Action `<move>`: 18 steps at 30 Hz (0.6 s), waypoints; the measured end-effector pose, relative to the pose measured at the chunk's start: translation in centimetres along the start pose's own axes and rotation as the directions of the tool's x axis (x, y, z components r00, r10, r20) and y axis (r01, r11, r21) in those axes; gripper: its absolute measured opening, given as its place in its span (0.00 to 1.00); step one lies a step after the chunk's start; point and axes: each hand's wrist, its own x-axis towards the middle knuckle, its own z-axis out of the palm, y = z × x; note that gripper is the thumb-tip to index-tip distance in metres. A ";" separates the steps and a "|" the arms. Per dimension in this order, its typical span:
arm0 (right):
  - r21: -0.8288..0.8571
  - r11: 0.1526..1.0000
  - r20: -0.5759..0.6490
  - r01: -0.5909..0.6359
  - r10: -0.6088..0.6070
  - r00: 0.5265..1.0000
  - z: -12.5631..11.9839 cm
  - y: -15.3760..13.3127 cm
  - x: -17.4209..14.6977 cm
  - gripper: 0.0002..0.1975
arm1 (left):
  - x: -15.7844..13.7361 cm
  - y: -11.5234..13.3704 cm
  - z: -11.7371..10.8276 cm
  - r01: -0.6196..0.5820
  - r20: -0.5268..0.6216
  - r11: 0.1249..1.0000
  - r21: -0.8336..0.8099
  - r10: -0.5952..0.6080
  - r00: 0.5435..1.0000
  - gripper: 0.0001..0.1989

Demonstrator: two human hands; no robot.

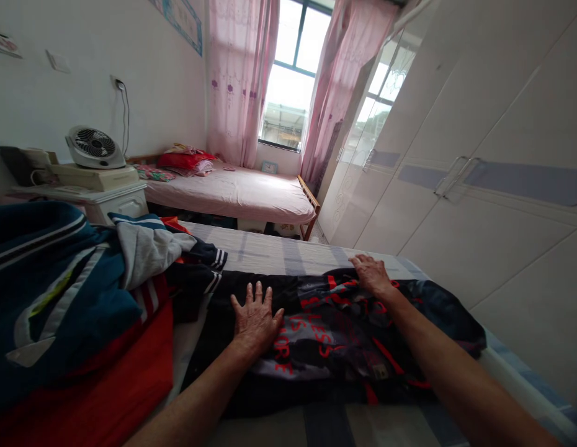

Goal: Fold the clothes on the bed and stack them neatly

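A black garment [326,329] with red lettering and grey patches lies spread over the near bed. On its left part rests my left hand [255,316], flat with the fingers spread. My right hand [371,274] touches the garment's far edge, to the right of the middle. Its fingers reach forward, slightly bent, and no fold of cloth shows gripped in them. The garment's right end is bunched and dark. Close to its left side lies a pile of clothes, with a teal jacket [102,292] on top and a red garment [144,354] below.
The near bed has a blue-and-white checked sheet [270,248]. Behind it stands a second bed [242,192] with a pink sheet. White wardrobes [502,248] line the right side. A small fan [95,146] sits on a box on the left cabinet [121,205].
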 end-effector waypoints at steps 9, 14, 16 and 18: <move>0.156 0.981 -0.022 -0.112 0.117 0.993 0.5 -1.4 1.6 0.13 | 0.1 0.0 -0.3 -0.004 0.020 0.999 0.050 0.003 1.000 0.30; 0.294 0.897 -0.231 -0.329 0.401 0.886 -2.6 1.0 0.0 0.24 | 0.0 0.0 -0.2 -0.012 0.008 0.997 0.075 0.011 1.000 0.29; 0.392 0.869 -0.300 -0.300 0.430 0.851 -3.6 1.4 -2.0 0.23 | 0.0 0.0 -0.1 -0.013 0.007 0.997 0.077 0.012 1.000 0.29; 0.517 0.836 -0.365 -0.186 0.411 0.835 -4.0 1.2 -4.5 0.19 | 0.0 -0.1 -0.1 -0.017 0.008 0.998 0.067 0.016 1.000 0.28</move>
